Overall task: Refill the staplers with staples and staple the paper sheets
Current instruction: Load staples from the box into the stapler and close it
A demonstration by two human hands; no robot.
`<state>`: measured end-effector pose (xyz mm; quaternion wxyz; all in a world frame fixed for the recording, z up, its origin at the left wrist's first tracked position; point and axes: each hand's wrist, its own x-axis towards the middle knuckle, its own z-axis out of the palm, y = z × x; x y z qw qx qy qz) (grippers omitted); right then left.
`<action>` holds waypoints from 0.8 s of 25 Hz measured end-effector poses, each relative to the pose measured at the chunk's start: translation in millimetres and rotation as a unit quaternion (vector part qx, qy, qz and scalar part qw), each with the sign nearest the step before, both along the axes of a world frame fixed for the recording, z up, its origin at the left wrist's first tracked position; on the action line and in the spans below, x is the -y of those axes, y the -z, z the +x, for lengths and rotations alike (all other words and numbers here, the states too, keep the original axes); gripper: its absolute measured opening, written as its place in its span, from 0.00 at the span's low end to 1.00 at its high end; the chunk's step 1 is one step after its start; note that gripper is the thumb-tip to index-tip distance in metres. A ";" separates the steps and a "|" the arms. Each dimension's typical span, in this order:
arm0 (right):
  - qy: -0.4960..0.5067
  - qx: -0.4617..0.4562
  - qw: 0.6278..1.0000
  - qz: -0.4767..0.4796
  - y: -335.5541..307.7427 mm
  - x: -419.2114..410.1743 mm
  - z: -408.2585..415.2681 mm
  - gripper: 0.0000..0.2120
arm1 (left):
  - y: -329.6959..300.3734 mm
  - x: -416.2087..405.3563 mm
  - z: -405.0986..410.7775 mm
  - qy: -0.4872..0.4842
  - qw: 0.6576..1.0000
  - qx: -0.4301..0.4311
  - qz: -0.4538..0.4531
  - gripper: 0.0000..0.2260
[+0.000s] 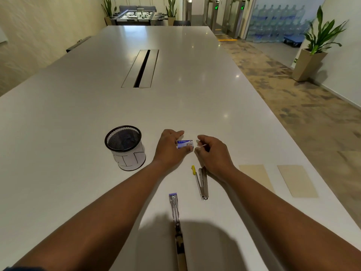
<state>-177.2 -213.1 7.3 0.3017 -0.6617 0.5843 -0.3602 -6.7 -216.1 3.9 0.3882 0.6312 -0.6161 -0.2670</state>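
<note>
A small blue staple box (184, 143) lies on the white table (78, 118). My left hand (171, 148) holds it between thumb and fingers. Just to its right, my right hand (212, 153) pinches a thin pale strip (201, 146), probably staples or the box's flap. A metal stapler with a yellow tip (202, 181) lies swung open below my right hand. A second stapler with a purple tip (174, 210) lies opened flat nearer to me. Two tan paper sheets (256, 178) (297, 180) lie at the right.
A black mesh cup (125, 146) wrapped in a white paper label stands left of my hands. A cable slot (141, 68) runs down the table's middle. The table's right edge falls off to a floor with potted plants.
</note>
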 end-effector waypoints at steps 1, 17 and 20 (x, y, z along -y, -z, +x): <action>-0.008 -0.005 1.000 0.004 0.3 1.8 -0.9 0.20 | -0.9 0.8 -0.5 0.006 1.000 0.020 0.000 0.27; -0.091 -0.112 0.989 0.024 -17.8 9.0 -4.6 0.09 | -1.0 -13.6 0.4 0.059 0.993 0.093 -0.039 0.12; -0.109 -0.127 0.986 0.015 -20.7 8.6 -4.0 0.05 | -0.7 -15.0 -2.2 0.046 0.994 0.086 -0.040 0.10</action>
